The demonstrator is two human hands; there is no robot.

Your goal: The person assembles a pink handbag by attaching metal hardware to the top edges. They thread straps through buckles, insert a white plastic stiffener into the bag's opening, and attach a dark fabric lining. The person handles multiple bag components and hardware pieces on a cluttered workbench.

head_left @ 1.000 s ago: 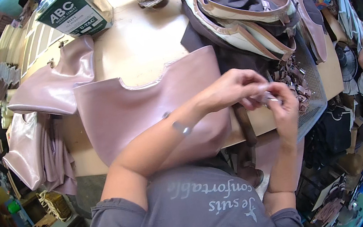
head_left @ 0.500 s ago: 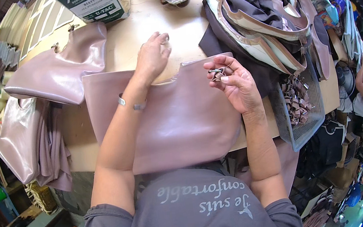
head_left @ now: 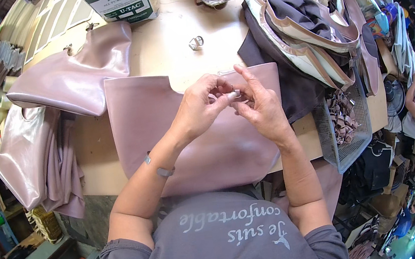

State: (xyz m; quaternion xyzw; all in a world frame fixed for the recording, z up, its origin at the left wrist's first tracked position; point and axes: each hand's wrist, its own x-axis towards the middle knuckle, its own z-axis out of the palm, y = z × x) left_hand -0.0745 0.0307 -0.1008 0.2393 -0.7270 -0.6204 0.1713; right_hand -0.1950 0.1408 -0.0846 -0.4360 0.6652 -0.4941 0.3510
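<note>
A dusty-pink leather bag piece [head_left: 194,146], with a notch cut in its far edge, lies flat in front of me. Over its far right part my two hands meet, fingertips together. The fingers of my left hand [head_left: 199,104] are closed in a pinch on a small leather tab with metal hardware [head_left: 237,94]; only a pale, shiny bit shows between the fingers. My right hand [head_left: 265,112] grips the same spot with thumb and curled fingers, its index finger raised. Farther off on the table sits another small metal-fitted tab [head_left: 196,43].
Finished-looking pink bags [head_left: 76,75] lie at the left, with more pink pieces [head_left: 34,156] draped over the edge. Dark-lined bag parts [head_left: 304,34] are heaped at the right, beside a grey mesh basket [head_left: 325,141] of small tabs. A cement can [head_left: 127,4] stands at the back.
My left hand has drawn back from the far table and joined my right hand, which held the tab up. A small metal-fitted tab now shows on the table where my left hand was.
</note>
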